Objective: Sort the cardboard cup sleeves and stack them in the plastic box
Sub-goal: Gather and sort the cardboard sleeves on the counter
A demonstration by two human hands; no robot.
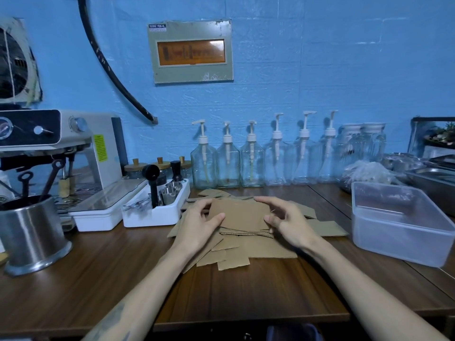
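Note:
A loose pile of flat brown cardboard cup sleeves lies spread on the wooden table in the middle of the view. Above it, a small stack of sleeves is held between both hands. My left hand grips the stack's left edge, thumb on top. My right hand grips its right edge, fingers curled round the far side. The clear plastic box stands at the right of the pile, with nothing visible inside.
A white tray with metal cups and a tamper stands left of the pile, beside an espresso machine and a steel canister. Pump bottles line the blue wall. Steel trays sit behind the box.

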